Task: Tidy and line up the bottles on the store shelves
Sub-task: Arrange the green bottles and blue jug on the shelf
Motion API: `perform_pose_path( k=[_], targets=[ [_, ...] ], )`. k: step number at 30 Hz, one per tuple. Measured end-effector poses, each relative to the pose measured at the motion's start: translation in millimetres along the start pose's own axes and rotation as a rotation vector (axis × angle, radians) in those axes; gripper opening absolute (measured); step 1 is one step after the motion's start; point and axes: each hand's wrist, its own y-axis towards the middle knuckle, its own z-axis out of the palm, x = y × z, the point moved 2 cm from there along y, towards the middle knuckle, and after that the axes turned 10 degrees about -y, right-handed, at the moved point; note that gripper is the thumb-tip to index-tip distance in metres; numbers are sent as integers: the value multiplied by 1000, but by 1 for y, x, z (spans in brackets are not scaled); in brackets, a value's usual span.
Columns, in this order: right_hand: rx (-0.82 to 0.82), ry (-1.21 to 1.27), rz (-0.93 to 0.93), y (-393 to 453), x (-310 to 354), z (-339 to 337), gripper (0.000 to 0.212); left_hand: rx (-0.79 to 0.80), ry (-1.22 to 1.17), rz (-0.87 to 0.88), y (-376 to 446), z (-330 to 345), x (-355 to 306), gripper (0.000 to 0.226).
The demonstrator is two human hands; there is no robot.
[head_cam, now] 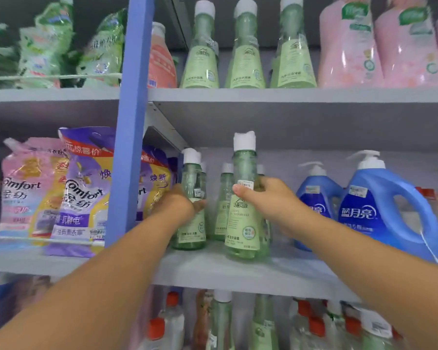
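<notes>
Midway, by the look of it. Right hand (268, 198) with fingers curled round front bottle (243, 198), thumb across its neck. Left hand (180, 200) wrapped round left bottle (190, 205) (fingertips hidden behind). Behind the fingers, more bottles (225, 198) staggered, not yet lined up. Shelf (213, 269) row unfinished.

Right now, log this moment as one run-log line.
left hand grips left green bottle | right hand grips front green bottle | both on middle shelf
</notes>
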Motion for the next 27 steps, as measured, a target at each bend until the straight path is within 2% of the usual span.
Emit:
perform_pose_path(
  k=[4, 9, 13, 16, 19, 22, 24, 27],
  targets=[
    [85, -157, 10, 47, -10, 37, 44, -25, 17, -44, 15, 7, -1, 66],
    [320, -90, 82, 86, -27, 51, 74, -53, -78, -154, 24, 14, 0, 94],
    [342, -146, 62, 97, -30, 47, 33, -57, -102, -141, 24, 17, 1, 94],
    [292, -101, 22, 94, -38, 49, 20, -80, -181, -127, 26, 21, 8, 88],
    [229, -68, -38, 88, -44, 52, 19, -98, -282, -120, 25, 24, 18, 74],
    [211, -81, -58, 85, -47, 54, 32, -91, -306, -98, 21, 21, 18, 64],
    [236, -85, -70, 80, -48, 52, 35, -67, -320, -106, 19, 21, 19, 66],
    [335, -84, -52, 72, -49, 48, 18, 58, -245, -167, 10, 26, 22, 82]
  ],
)
